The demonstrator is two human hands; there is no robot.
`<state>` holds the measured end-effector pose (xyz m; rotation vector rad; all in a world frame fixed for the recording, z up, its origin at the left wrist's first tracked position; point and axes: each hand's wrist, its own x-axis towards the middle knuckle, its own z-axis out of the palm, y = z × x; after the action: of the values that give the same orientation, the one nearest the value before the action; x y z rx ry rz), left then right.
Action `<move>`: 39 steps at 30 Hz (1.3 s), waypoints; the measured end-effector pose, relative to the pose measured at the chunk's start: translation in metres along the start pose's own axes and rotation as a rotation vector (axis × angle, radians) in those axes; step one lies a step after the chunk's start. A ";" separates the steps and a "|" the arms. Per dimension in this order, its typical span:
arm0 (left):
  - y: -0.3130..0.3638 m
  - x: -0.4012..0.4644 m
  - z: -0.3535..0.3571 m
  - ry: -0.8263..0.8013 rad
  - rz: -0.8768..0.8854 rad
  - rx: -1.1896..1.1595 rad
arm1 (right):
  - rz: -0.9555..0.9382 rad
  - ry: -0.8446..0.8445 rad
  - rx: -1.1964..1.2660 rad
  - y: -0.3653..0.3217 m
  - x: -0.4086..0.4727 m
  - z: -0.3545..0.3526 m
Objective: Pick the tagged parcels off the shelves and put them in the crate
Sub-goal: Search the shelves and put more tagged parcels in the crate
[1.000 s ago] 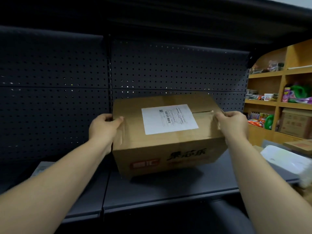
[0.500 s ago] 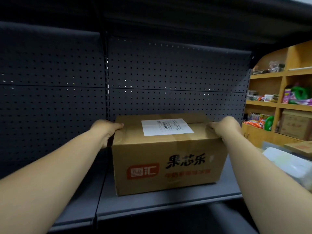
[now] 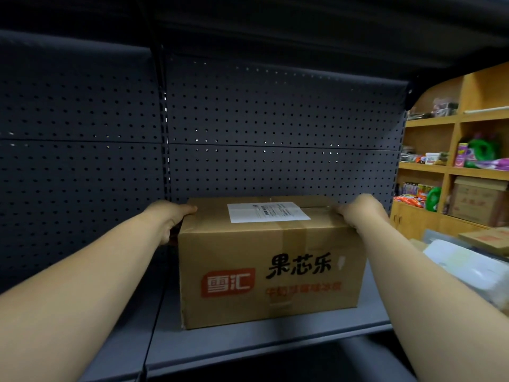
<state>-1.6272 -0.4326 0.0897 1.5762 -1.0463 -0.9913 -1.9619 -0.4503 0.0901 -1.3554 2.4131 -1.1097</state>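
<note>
A: What is different now, compared with one second ago?

B: One second ago the box (image 3: 271, 260) was tilted and lifted at the front, so its top with the white label (image 3: 268, 212) faced us. Now it stands flat on the dark shelf (image 3: 248, 343), with the printed front toward us.

A: So it goes back, not out?

B: It looks so. The box sits near the front edge of the shelf, and no crate is in view. I think the pick is not done yet; perhaps the person only checked the label.

A: And the hands?

B: The left hand (image 3: 168, 219) lies on the top left corner of the box, the right hand (image 3: 360, 210) on the top right corner. The fingers are curled over the far edges and touch the cardboard. They are hidden behind the hands, so how firmly they close I cannot tell.
</note>
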 end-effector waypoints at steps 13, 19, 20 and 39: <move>-0.001 0.006 -0.001 0.035 -0.031 0.021 | -0.077 -0.051 -0.091 -0.012 -0.004 -0.012; -0.007 -0.007 -0.024 0.391 0.386 0.535 | -0.378 0.293 -0.134 -0.034 -0.045 -0.009; -0.011 -0.010 -0.031 0.428 0.460 0.615 | -0.448 0.330 -0.138 -0.039 -0.054 -0.005; -0.120 -0.107 -0.271 0.759 0.472 1.266 | -0.973 0.078 0.018 -0.162 -0.310 0.124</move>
<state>-1.3848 -0.2372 0.0406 2.1852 -1.4244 0.7760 -1.6168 -0.3215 0.0460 -2.6155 1.7160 -1.3340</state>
